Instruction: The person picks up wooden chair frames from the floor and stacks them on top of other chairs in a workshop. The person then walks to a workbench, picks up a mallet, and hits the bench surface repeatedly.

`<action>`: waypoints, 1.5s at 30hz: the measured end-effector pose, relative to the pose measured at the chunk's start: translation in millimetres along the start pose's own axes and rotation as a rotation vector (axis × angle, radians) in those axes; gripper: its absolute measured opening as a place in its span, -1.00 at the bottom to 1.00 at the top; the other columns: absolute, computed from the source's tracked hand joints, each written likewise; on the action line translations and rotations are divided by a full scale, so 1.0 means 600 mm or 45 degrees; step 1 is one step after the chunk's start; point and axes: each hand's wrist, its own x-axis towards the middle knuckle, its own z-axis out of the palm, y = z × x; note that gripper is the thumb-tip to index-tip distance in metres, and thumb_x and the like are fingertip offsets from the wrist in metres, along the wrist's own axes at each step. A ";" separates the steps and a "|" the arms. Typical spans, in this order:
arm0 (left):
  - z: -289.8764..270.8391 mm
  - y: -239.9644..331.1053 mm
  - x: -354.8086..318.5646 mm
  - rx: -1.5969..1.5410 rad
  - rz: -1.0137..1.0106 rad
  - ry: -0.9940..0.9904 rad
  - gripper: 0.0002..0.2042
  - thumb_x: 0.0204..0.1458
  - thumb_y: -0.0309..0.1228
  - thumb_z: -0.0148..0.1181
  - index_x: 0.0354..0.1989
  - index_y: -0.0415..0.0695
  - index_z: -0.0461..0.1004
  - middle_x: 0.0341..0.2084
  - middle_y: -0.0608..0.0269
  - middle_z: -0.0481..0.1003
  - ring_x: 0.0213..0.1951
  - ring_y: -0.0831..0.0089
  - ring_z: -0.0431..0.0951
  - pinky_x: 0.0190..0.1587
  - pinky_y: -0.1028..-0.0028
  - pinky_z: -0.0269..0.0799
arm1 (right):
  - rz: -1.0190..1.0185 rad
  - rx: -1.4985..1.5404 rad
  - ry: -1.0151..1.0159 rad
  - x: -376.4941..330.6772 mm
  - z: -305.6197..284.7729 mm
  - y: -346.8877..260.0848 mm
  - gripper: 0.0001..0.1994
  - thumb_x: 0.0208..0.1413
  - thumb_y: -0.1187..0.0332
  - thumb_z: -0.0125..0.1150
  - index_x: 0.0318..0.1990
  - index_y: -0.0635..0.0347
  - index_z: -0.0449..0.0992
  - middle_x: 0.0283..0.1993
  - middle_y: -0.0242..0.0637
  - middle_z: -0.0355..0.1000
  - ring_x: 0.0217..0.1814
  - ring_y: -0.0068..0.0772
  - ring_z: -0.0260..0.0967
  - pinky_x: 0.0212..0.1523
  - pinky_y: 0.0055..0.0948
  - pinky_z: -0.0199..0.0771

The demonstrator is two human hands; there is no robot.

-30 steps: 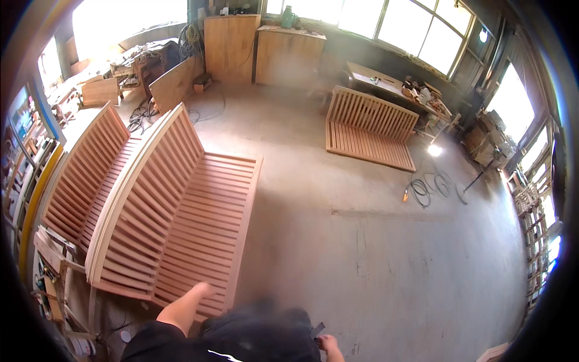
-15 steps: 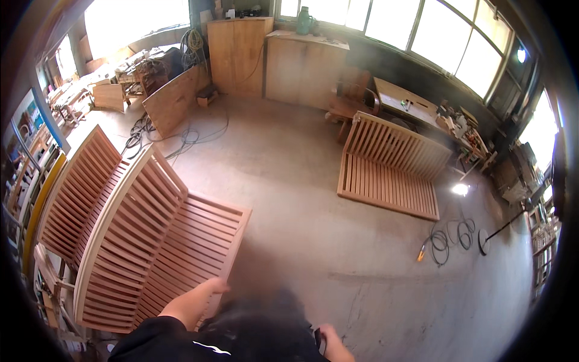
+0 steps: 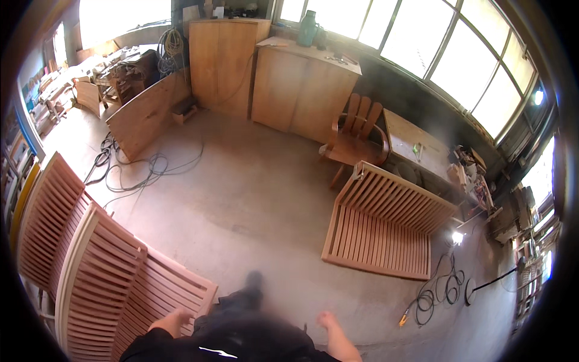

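Note:
My left hand [image 3: 175, 320] hangs above the seat of the near slatted wooden bench frame [image 3: 163, 289] at the left. Its fingers look loosely stretched, with nothing visible in them; contact with the slats I cannot tell. My right hand [image 3: 327, 320] swings free over the concrete floor, apart from any object, its small visible fingers loose and nothing seen in them. Behind the near frame leans a second slatted bench frame [image 3: 45, 223]. Another slatted bench frame [image 3: 380, 235] stands ahead to the right, its back toward the workbench.
A wooden armchair [image 3: 356, 142] stands beside a workbench [image 3: 416, 145]. Dark cables [image 3: 154, 172] lie ahead left near a leaning plywood board [image 3: 148, 114]. Coiled hose [image 3: 427, 301] and a stand with a round base [image 3: 469, 292] are at right. Wooden cabinets [image 3: 223, 66] line the back.
I have stepped forward and the view has turned. The right bench frame appears lower and larger, and the left frames have slid toward the lower left. My right hand has swung forward into fuller view.

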 end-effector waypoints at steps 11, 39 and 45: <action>-1.214 -0.106 0.049 -1.656 0.189 1.336 -0.60 0.06 -0.22 0.22 -0.02 -0.26 0.49 -0.23 0.08 0.60 -0.19 0.38 0.60 -0.07 0.41 0.47 | 0.529 0.504 -0.251 0.291 -0.119 -0.188 -0.62 0.13 0.18 0.20 -0.05 0.35 0.55 -0.21 -0.15 0.57 -0.19 -0.33 0.50 -0.17 -0.32 0.48; -3.369 -0.399 0.248 -1.416 0.679 2.199 0.19 -0.34 -0.13 0.57 0.38 -0.34 -0.17 0.29 -0.29 0.09 0.31 0.02 0.18 0.32 0.24 0.14 | 0.257 1.424 0.945 1.337 -1.005 -0.985 -0.52 0.14 0.31 0.30 0.18 0.27 0.39 0.00 -0.19 0.48 -0.04 -0.33 0.48 -0.05 -0.38 0.55; -3.637 -0.408 0.323 -1.118 0.117 2.580 0.13 -0.39 -0.11 0.56 0.33 -0.38 -0.05 0.22 -0.25 0.21 0.27 -0.08 0.22 0.31 0.21 0.15 | 0.391 1.267 0.863 1.408 -0.917 -1.067 -0.58 0.14 0.30 0.27 0.12 0.28 0.43 -0.10 -0.22 0.50 -0.14 -0.38 0.50 -0.16 -0.46 0.54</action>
